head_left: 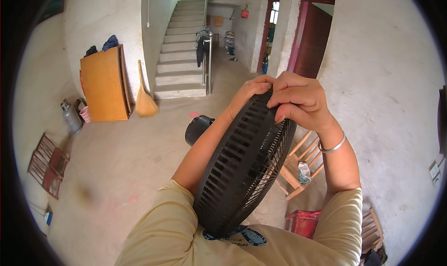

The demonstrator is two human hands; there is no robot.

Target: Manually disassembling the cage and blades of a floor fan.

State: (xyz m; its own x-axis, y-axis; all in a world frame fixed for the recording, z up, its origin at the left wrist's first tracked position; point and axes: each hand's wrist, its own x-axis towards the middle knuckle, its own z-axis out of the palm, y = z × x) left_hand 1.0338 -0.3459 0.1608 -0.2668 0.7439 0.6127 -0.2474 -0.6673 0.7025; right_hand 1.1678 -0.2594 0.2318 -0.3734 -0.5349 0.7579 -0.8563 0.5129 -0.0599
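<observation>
A black electric fan (237, 159) stands tilted against my chest, seen nearly edge-on. Its slotted rim runs up and away from me, its wire front grille faces right, and the dark motor housing (199, 129) sticks out behind to the left. My left hand (252, 92) reaches round the back and grips the top of the rim, its fingertips meeting the right hand. With thumb and fingers closed, my right hand (301, 100) pinches the grille's upper edge. Whether a clip or screw sits in that pinch is hidden. A silver bangle (332, 144) circles my right wrist.
Right of the fan is a wooden chair (292, 176) holding a small packet (304, 172), with a red stool (303, 222) nearer me. Further off are a broom (146, 103), wooden boards (105, 85), a gas cylinder (71, 116), a dark chair (49, 166) and stairs (180, 68).
</observation>
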